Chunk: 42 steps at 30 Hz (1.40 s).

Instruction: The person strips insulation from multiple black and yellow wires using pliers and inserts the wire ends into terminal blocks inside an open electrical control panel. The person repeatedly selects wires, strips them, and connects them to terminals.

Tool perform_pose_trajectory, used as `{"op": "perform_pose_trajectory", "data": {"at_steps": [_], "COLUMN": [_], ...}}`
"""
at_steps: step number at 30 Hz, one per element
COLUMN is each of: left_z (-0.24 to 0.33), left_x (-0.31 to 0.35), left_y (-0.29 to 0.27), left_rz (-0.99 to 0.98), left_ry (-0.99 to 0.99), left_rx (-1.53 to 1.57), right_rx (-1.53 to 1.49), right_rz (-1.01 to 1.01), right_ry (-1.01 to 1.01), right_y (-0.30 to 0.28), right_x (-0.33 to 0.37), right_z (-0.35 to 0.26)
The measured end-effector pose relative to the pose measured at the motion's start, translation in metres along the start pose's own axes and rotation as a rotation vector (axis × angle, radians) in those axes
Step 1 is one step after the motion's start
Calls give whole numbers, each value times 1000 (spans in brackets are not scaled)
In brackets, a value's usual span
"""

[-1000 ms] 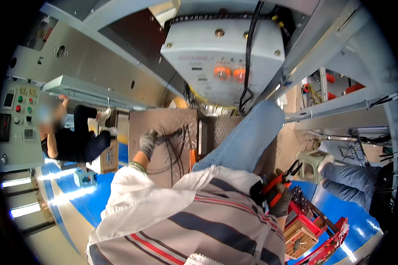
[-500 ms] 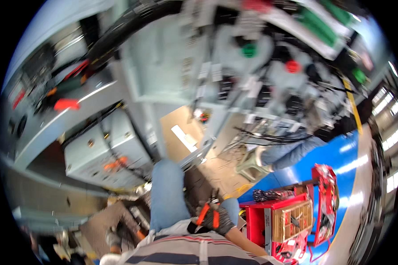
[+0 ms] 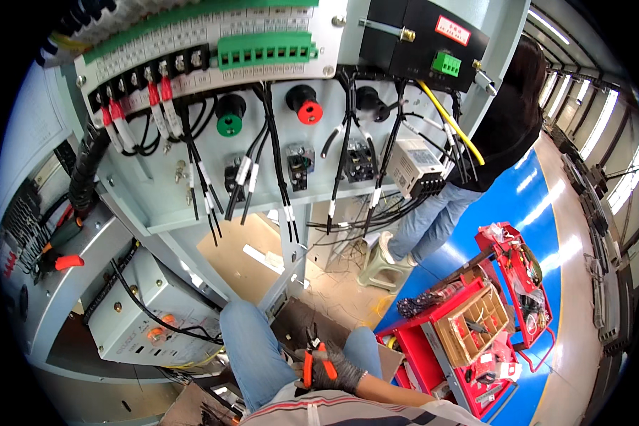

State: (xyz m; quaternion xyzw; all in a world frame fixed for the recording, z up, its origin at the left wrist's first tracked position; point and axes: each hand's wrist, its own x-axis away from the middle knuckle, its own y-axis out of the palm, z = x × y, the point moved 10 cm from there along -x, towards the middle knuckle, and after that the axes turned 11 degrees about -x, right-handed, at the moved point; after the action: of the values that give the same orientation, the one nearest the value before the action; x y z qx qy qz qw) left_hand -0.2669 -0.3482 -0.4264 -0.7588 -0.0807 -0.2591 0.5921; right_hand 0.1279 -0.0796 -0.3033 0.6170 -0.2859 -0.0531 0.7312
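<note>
My right hand (image 3: 346, 373), in a dark grey glove, is closed around pliers (image 3: 308, 368) with orange handles, low in front of my lap. Their dark jaws point up and away from me, between my knees. My left hand is not visible. Ahead is an open grey metal panel with a green terminal block (image 3: 266, 51), a green push button (image 3: 230, 124) and a red push button (image 3: 309, 111). Bundles of black wires with white sleeves (image 3: 243, 170) hang below them, several with free ends. A small white relay-like module (image 3: 413, 167) hangs at the right among wires.
At right stands a red tool cart (image 3: 412, 341) holding a divided cardboard box (image 3: 468, 326). A person in dark clothes (image 3: 500, 135) stands behind the panel near a light stool (image 3: 383, 270). Lower left is a white metal box (image 3: 149, 312); more pliers (image 3: 67, 262) lie on a ledge.
The view has shifted and sharpened, bringing the wired panel closer and more into sight. My left gloved hand has left the picture at lower left. The pliers stay in my right hand.
</note>
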Motion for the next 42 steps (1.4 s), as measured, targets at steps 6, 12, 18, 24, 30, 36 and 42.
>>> {"op": "perform_pose_trajectory", "data": {"at_steps": [6, 12, 18, 24, 30, 36, 42], "left_z": [-7, -13, 136, 262, 275, 331, 320], "left_x": [-1, -2, 113, 312, 383, 402, 409], "left_y": [6, 21, -150, -361, -478, -481, -498], "left_rz": [-40, -124, 228, 782, 1110, 1282, 1169], "left_ry": [15, 171, 766, 1461, 1664, 1766, 1935], "left_rx": [-45, -219, 320, 600, 1037, 641, 825], "right_rx": [-235, -7, 769, 1657, 1670, 1840, 2204], "right_rz": [-21, 79, 312, 214, 42, -46, -69], "right_ry": [46, 67, -250, -954, -1197, -1370, -1606], "right_y": [2, -14, 15, 196, 319, 377, 428], "right_x": [2, 12, 41, 105, 151, 153, 139], "right_z": [0, -4, -64, -106, -85, -78, -61]}}
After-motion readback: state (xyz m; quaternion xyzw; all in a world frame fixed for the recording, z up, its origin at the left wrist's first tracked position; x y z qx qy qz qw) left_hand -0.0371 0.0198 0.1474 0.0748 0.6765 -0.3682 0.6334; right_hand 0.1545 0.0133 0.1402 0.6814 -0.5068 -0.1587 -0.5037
